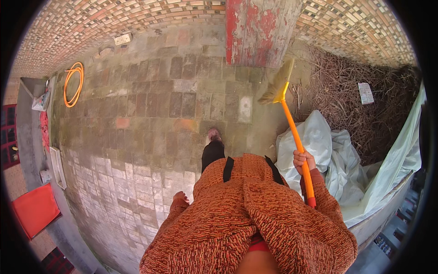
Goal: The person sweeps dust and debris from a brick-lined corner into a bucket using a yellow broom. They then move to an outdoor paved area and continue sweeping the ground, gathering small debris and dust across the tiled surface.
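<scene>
My right hand (304, 160) is wrapped around the orange handle of a broom (295, 132). The red-tipped end of that handle lies along my right forearm. Ahead of me, the yellow collar and fanned straw-like bristles (279, 84) are at the far end, close to the peeling red door. My left hand (181, 197) hangs by my left side over the paved ground, with nothing visible in it. Its fingers look curled, but the sleeve and the angle hide part of them. One shoe (214, 134) shows beneath me on the paving bricks.
A weathered red wooden door (260, 34) stands ahead against the brick wall (137, 13). Dry twigs (342, 75) are heaped at right, beside crumpled translucent plastic sheeting (308, 133). At left, a coiled orange hose (73, 84) lies on the ground, and a white trough-like container (58, 167) stands nearby.
</scene>
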`<state>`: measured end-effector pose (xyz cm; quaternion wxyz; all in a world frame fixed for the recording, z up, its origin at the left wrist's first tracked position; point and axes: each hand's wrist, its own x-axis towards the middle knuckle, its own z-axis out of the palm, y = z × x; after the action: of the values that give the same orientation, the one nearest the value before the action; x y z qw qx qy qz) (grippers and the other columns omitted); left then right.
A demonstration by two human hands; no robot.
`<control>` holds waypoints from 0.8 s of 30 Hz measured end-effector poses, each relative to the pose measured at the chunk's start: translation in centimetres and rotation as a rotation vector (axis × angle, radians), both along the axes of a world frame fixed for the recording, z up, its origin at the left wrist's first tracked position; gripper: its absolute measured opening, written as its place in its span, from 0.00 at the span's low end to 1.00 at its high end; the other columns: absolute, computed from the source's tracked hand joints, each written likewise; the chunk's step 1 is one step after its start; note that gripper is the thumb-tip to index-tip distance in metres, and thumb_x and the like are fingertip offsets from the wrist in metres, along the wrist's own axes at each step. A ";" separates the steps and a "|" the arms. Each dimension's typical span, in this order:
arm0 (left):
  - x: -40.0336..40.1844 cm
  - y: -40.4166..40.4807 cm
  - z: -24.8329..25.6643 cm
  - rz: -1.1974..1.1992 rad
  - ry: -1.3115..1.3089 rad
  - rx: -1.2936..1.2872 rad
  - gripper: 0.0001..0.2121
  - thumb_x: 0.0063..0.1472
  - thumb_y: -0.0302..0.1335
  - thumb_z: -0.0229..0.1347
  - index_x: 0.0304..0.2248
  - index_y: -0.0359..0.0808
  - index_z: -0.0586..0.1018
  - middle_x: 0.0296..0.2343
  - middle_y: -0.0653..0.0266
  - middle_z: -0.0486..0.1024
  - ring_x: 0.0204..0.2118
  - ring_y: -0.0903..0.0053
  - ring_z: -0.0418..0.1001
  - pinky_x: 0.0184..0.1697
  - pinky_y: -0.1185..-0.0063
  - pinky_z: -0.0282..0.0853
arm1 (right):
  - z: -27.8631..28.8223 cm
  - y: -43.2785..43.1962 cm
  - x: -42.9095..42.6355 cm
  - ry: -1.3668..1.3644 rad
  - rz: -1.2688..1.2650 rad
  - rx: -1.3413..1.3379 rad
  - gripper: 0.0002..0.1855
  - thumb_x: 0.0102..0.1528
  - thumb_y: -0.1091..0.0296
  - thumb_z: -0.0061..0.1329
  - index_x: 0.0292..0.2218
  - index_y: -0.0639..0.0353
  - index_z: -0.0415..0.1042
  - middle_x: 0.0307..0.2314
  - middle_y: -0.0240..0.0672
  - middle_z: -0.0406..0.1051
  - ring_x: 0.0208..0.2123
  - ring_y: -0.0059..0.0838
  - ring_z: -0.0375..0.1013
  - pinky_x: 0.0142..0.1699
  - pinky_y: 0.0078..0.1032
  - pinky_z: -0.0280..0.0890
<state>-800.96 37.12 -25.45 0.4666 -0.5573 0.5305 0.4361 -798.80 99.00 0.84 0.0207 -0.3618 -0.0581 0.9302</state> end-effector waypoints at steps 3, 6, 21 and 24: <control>-10.0 9.2 5.8 -0.396 0.154 0.001 0.13 0.50 0.25 0.41 0.39 0.40 0.65 0.21 0.59 0.66 0.14 0.69 0.65 0.13 0.71 0.63 | 1.0 -2.3 -3.4 0.050 -0.009 -0.146 0.20 0.40 0.83 0.32 0.39 0.61 0.52 0.17 0.28 0.52 0.12 0.12 0.55 0.16 0.10 0.55; -13.5 10.6 8.2 -0.407 0.245 0.001 0.12 0.51 0.26 0.40 0.37 0.39 0.65 0.24 0.59 0.67 0.18 0.70 0.66 0.18 0.73 0.64 | 0.2 -3.8 -8.9 0.066 0.104 -0.324 0.16 0.42 0.80 0.34 0.37 0.60 0.53 0.16 0.27 0.52 0.12 0.11 0.53 0.16 0.09 0.53; -9.3 8.0 9.4 -0.793 0.148 0.028 0.11 0.49 0.29 0.41 0.34 0.36 0.66 0.28 0.58 0.68 0.27 0.70 0.68 0.28 0.76 0.66 | -17.3 7.7 -24.6 0.114 -0.103 -0.869 0.10 0.42 0.77 0.34 0.28 0.70 0.49 0.17 0.31 0.56 0.13 0.18 0.58 0.18 0.15 0.58; -11.5 11.1 9.1 -0.902 0.241 0.117 0.12 0.49 0.28 0.42 0.35 0.37 0.66 0.26 0.58 0.67 0.26 0.69 0.68 0.26 0.75 0.66 | -16.8 15.8 -18.2 0.143 -0.274 -0.737 0.09 0.40 0.78 0.34 0.27 0.70 0.51 0.15 0.32 0.56 0.12 0.18 0.58 0.17 0.14 0.58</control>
<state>-812.47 48.18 -16.39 0.5750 -0.1894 0.7448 0.2806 -816.96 114.84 -15.99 0.0172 -0.2838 0.3300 0.9002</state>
